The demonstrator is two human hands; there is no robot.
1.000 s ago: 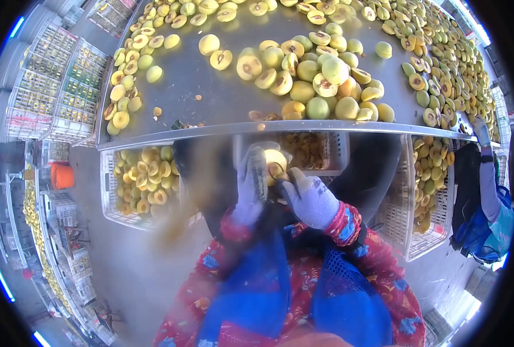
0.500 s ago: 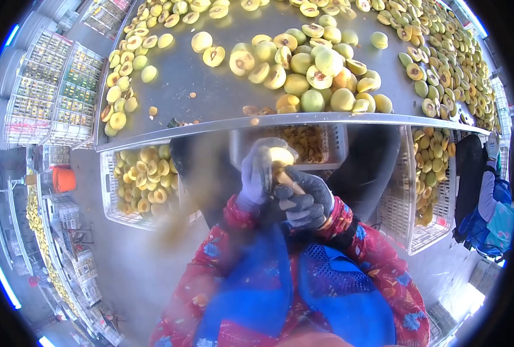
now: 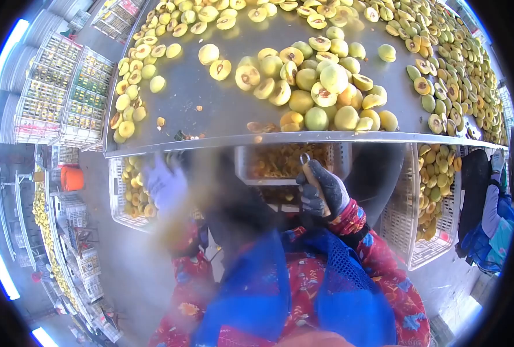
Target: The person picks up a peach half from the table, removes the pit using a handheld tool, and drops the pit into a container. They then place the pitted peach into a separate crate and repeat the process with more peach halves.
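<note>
My right hand (image 3: 336, 189), in a grey-coated glove, is wrapped round the wooden handle of a pitting tool (image 3: 318, 189) whose small metal loop points up. It is held just in front of the table edge. My left hand (image 3: 167, 186), in a pale lavender glove, is smeared by motion over the left white crate (image 3: 118, 199) of fruit halves (image 3: 134, 196); its fingers cannot be made out. On the metal table (image 3: 182, 110) lies a pile of yellow-green fruit halves (image 3: 306, 87) that look like peaches, some with brown pits showing.
Below the table edge sits a bin (image 3: 242, 165) of brown and yellow scraps. Another white crate (image 3: 401, 214) of halves stands at right. More halves (image 3: 459, 75) cover the table's right side. A co-worker's sleeve (image 3: 488, 202) shows at far right. Stacked crates (image 3: 48, 87) stand left.
My hands were together around a fruit with the tool at it. Now they are apart: the left has swung left over the crate, while the right keeps the tool, its loop now visible.
</note>
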